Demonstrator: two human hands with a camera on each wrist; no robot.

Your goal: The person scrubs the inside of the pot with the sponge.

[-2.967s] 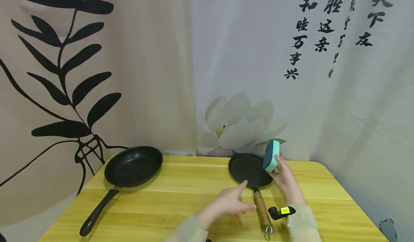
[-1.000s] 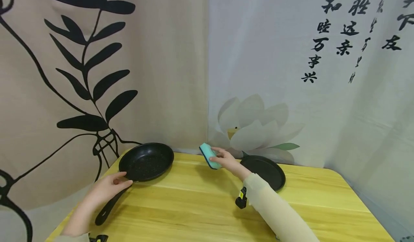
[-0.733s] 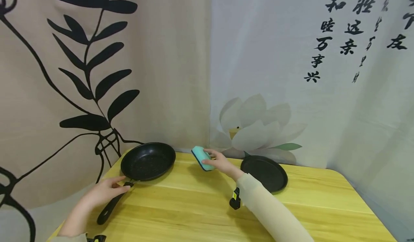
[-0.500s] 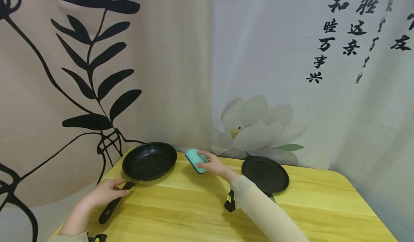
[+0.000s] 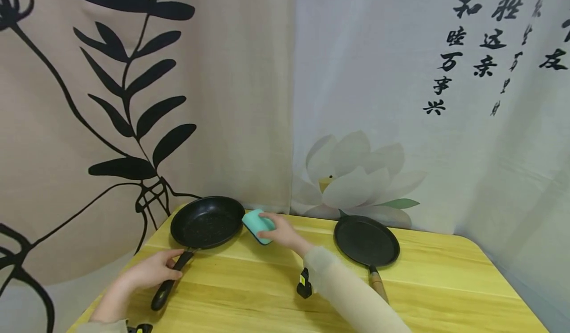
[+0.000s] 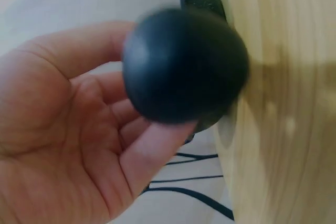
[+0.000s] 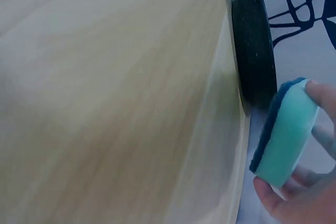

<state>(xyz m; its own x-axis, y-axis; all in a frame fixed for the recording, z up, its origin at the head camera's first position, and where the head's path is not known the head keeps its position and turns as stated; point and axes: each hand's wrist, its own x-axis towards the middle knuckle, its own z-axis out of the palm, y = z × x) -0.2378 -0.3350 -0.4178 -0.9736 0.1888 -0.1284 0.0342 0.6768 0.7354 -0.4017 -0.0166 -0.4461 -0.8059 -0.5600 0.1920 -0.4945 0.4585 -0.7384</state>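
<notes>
In the head view a deep black frying pan (image 5: 207,222) lies at the table's left. My left hand (image 5: 153,269) holds its black handle (image 5: 164,293), thumb on the near side and fingers on the far side. The left wrist view shows the blurred handle end (image 6: 186,66) between thumb and fingers. My right hand (image 5: 285,233) pinches a sponge (image 5: 258,224), turquoise with a dark blue scouring side, just right of the pan's rim. In the right wrist view the sponge (image 7: 287,135) is tilted, dark side towards the table, fingertips on its ends.
A flat black pan (image 5: 367,240) with a wooden handle (image 5: 377,286) lies on the right of the wooden table (image 5: 249,293), partly behind the right sleeve (image 5: 352,291). A printed curtain (image 5: 231,100) hangs right behind the table's far edge.
My right hand has carried the sponge left from over the flat pan to beside the frying pan. My left hand has left the flat pan's side and taken the frying pan's handle, which has swung slightly right.
</notes>
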